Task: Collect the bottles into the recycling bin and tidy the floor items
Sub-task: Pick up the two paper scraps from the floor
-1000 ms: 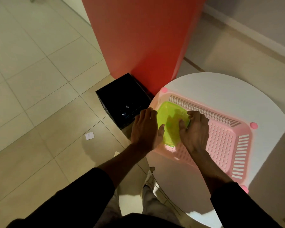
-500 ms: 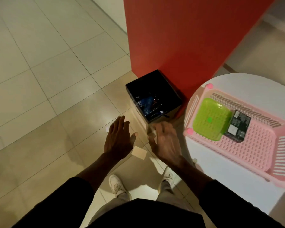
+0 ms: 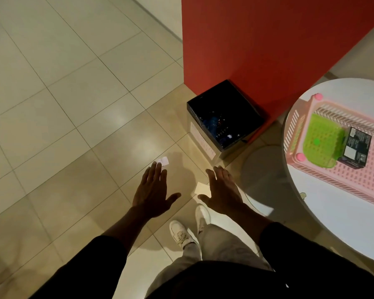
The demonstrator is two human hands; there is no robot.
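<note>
The floor items left to tidy are two scraps. A small white paper slip lies on the beige floor tiles, showing at twelve o'clock just past your left fingertips. A cream paper scrap lies between your hands, its edge hidden by the right one. Your left grip is spread flat with the fingers straight and the thumb out, and it holds nothing. Your right grip is just as open and empty. The square bin with the black liner stands at one o'clock from your hands, at the foot of the red pillar. Blue glints inside may be bottles, but it is too dark to count them. The step in hand looks to be gathering the paper. Thin paper on smooth tile tends to resist a straight pinch, so drag each scrap with a fingertip until an edge lifts, then pinch it. Take one scrap per hand and make a single trip. Your white shoes stand at six o'clock, close to the cream scrap, so avoid stepping on it. At three o'clock the round white table overhangs, so mind its rim as you bend. On it a pink perforated plastic basket holds a lime-green perforated tray and a dark printed box, which touch each other. Leave them be.
</note>
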